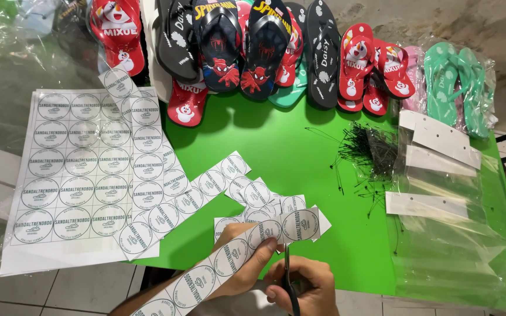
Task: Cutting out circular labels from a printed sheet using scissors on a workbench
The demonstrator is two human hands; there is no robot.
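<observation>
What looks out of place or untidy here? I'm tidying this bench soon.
The sheet of round labels overhangs the green table's left edge, and black plastic ties lie scattered loose. Nothing looks damaged.

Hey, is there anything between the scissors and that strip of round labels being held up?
Nothing visible. The right hand holds the scissors with the blades pointing up at the lower edge of the label strip, which the left hand holds above the green table. The loose cut labels lie farther back.

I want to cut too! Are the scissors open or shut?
Cannot tell for sure: the scissors in the right hand show one thin dark blade line under the sticker strip, looking nearly shut.
</observation>
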